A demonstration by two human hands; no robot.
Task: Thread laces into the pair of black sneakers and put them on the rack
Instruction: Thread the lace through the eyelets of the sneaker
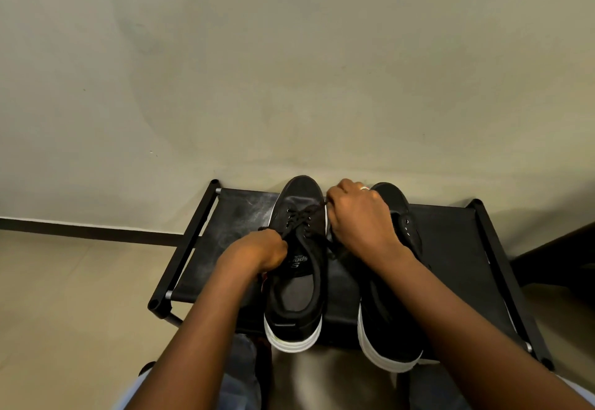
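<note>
Black canvas sneakers, cord laces

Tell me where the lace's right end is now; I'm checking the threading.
In the head view, the right hand pinches it just right of the left sneaker, beside the right sneaker's toe, on the rack.
</note>
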